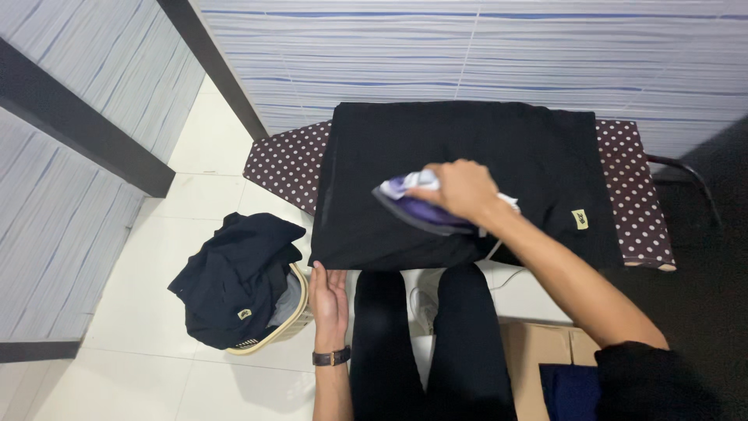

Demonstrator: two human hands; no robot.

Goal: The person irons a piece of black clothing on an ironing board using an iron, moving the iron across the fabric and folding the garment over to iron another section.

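Iron on a black garment

The right hand [462, 189] has its fingers wrapped around the purple iron [421, 204]; the left hand [329, 297], fingers flat and open, touches the black garment [467, 140] at its edge.

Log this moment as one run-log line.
right hand: grips iron on black garment | left hand: at garment's near edge | ironing board

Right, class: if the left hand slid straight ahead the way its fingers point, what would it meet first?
The left hand points up toward the board, so it would first meet the near edge of the black garment, which its fingertips seem almost to touch; depth is unclear.
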